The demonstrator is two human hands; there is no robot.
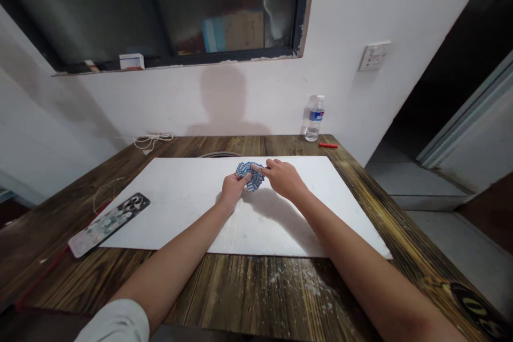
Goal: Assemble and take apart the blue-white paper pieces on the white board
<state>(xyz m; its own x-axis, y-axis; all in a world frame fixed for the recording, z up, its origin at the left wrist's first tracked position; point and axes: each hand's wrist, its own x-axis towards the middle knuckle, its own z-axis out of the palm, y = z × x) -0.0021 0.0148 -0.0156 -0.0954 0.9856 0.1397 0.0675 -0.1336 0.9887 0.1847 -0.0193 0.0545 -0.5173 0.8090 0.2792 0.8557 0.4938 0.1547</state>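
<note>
Blue-and-white patterned playing cards (252,177), spread in a round fan, are held up over a white board (176,208) near its far edge. My left hand (233,191) is closed on the fan from the left, its thumb across the face of the cards. From the right, my right hand (284,177) reaches to the same cards, its index finger laid over them towards the middle of the fan and its other fingers curled; it appears closed on the right edge. My right thumb is hidden. A shadow falls on the board below the hands.
A phone in a patterned case (109,225) lies over the board's left edge on the wooden table (256,288). At the back stand a water bottle (315,120), a red stick-like object (328,145) and a coiled white cable (153,140). The wall with a window rises behind.
</note>
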